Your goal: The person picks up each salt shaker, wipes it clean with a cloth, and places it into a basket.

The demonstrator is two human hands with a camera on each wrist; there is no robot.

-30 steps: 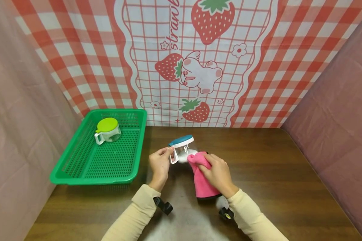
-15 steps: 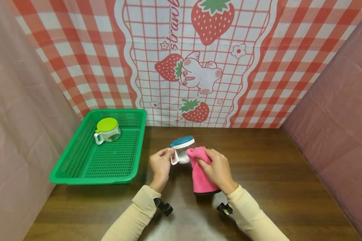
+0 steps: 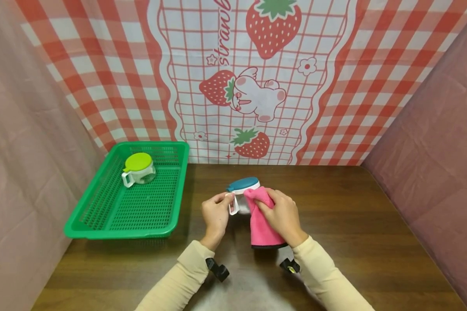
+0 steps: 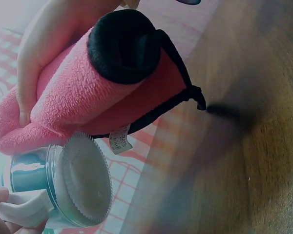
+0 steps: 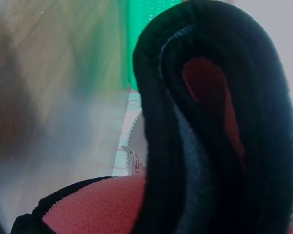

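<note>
A: What has moved?
B: Compared with half a second ago, the left hand [image 3: 215,217] and the blue-lidded jar [image 3: 244,185] it holds have shifted a little to the right, nearer the pink cloth [image 3: 263,226].

A: Describe the scene, biggest things first.
B: A red-and-white checked curtain [image 3: 233,116] fills the far side, printed with strawberries and a cartoon animal lying sideways. Plain pinkish drapes [image 3: 424,134] close off left and right. Below is a brown wood-grain surface [image 3: 366,224].

A: And on it?
B: At the far left, a green slatted basket [image 3: 118,234]. In its far left part stands a clear jar with a lime-green lid [image 3: 139,162], its white handle pointing left and near.

A: Where is the cloth?
B: Near the middle, right of the blue-lidded jar. It hangs folded, its black-edged end on the near side, and its top bunches against the jar's right side.

A: What are the hands doing?
B: The right hand [image 3: 283,217] has its fingers and thumb curled firmly into the cloth. The left hand pinches the jar's white handle [image 3: 233,204] between thumb and fingers.

A: How does the jar sit?
B: Held up off the surface between both hands, tilted, lid on; the left wrist view shows its round, ridged base.

A: The smallest detail?
B: A little white label [image 4: 120,140] on the cloth's edge, beside that base; its print is too blurred to read.
</note>
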